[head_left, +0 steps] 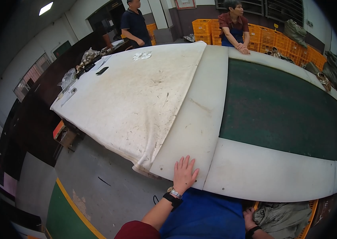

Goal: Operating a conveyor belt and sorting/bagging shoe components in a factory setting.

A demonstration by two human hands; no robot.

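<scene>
My left hand (185,174) lies flat, fingers spread, on the white board (192,131) at the near edge of the table. It holds nothing. A watch (174,192) and a black band circle that wrist. Low at the right, my right hand (249,218) hangs below the table edge, beside a grey-green sack (282,219) in an orange crate (312,223). Its fingers are mostly hidden, so whether it touches or grips anything does not show. My blue apron (204,215) fills the space between both arms.
A stained white cloth (136,95) covers the table's left part, with a phone (102,71) and small white pieces (142,55) on it. A green belt (284,111) is set into the right part. Two people stand at the far side, near stacked orange crates (272,40).
</scene>
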